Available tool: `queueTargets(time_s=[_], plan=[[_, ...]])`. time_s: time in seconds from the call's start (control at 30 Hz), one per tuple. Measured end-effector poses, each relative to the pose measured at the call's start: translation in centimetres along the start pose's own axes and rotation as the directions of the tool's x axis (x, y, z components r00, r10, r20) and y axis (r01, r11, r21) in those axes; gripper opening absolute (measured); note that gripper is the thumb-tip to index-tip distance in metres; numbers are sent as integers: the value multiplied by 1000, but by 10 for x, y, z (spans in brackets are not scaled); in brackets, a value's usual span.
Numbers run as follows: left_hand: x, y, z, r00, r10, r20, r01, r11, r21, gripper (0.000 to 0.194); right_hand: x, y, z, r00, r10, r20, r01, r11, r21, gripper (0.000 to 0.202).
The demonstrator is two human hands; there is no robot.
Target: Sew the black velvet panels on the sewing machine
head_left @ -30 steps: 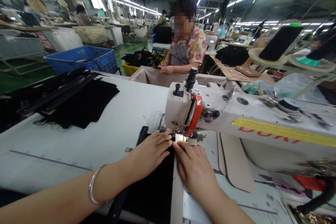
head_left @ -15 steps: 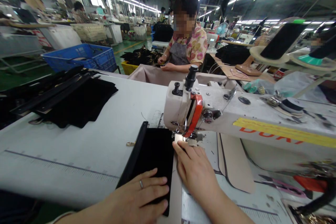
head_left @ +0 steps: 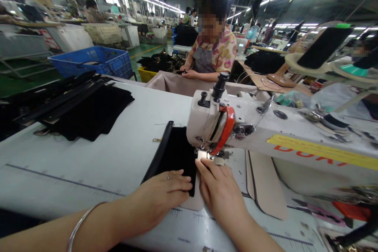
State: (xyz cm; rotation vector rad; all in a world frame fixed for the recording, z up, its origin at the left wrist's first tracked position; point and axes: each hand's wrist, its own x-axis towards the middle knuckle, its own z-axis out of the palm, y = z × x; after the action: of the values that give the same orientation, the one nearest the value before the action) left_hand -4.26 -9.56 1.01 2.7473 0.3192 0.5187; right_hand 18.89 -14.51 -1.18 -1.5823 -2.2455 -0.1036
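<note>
A black fabric panel lies under the head of the sewing machine, over a beige piece whose edge shows along its right side and near end. A dark zipper strip with a metal pull runs along the panel's left edge. My left hand lies flat on the panel's near part, fingers extended to the right. My right hand rests on the beige margin, its fingertips close to the lit presser foot area. Its fingers are extended and lie close together.
Stacked black pieces lie at the table's left. Beige panels and pink-handled scissors are right of my right hand. Thread cones stand behind the machine. A co-worker sits opposite, near a blue crate.
The black panel and the beige piece have moved forward, away from me, under the machine head. My left hand has gone forward with them; my right hand stays by the needle area.
</note>
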Motion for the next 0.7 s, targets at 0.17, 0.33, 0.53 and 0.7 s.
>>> queueTargets(time_s=[0.17,0.33,0.53,0.7], plan=[[14,-15,-2,1000,15,-8,-14,997,70,32,0,0,-1,1000,-3,1,3,1000,24,47],[23,-31,3,1000,-27,14,25,989,145,29,1,0,-2,1000,-5,25,5,1000,18,49],[40,-48,2,996,-90,-16,91,988,126,23,1,0,-3,999,-4,47,3,1000,25,51],[53,-58,-1,979,-202,-34,204,975,83,23,2,1,0,999,5,47,-6,1000,16,52]])
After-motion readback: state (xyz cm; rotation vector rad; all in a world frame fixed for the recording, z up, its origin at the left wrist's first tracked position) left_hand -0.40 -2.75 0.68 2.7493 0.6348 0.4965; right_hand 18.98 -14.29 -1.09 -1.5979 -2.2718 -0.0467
